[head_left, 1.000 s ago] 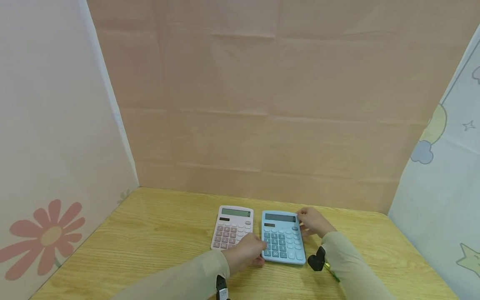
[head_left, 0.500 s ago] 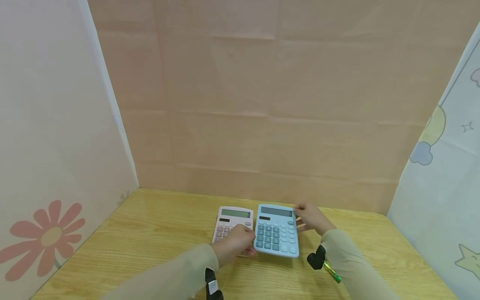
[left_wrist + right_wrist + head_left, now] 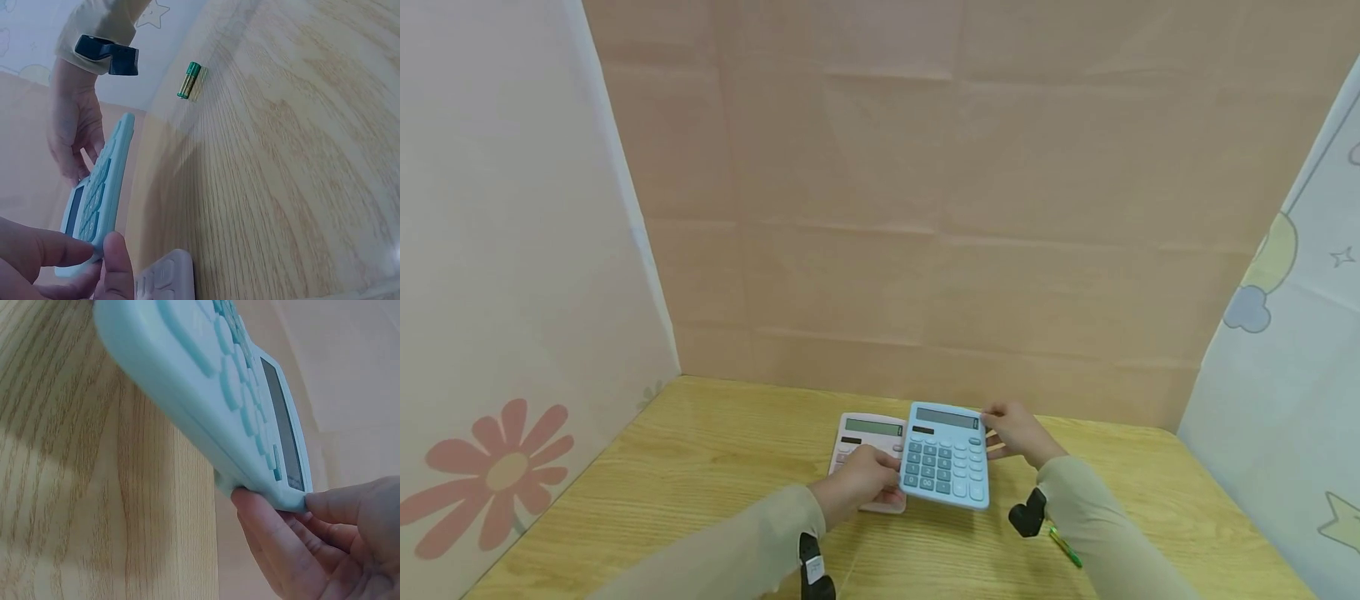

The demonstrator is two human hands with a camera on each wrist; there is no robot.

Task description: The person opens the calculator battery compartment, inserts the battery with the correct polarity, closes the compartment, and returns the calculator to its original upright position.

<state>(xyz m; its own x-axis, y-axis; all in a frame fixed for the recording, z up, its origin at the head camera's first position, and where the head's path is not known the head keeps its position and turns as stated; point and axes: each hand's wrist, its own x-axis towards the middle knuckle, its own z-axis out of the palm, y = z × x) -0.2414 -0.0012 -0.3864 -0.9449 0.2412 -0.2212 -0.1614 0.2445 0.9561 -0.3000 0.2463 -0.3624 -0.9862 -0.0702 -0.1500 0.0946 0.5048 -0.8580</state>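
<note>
A light blue calculator (image 3: 945, 454) is held up off the wooden table, tilted, with its keys and screen facing the head camera. My left hand (image 3: 859, 482) pinches its lower left edge between thumb and fingers, as the left wrist view shows. At the upper right corner, my right hand (image 3: 1021, 435) grips it, thumb on the front and fingers behind, seen closely in the right wrist view. Beneath and to the left lies a pink calculator (image 3: 871, 428), flat on the table. My left hand and the blue calculator's left edge overlap it in the head view.
Small green-and-gold batteries (image 3: 190, 80) lie on the wooden table (image 3: 737, 467) near my right forearm. A plain tan backdrop (image 3: 850, 208) rises behind the table's far edge. Patterned sheets stand at the left (image 3: 535, 250) and right (image 3: 1285, 400).
Both hands have raised the blue calculator off the table and shifted it left, toward the pink one. The pink calculator stays where it was. The batteries show more fully beside my right sleeve.
</note>
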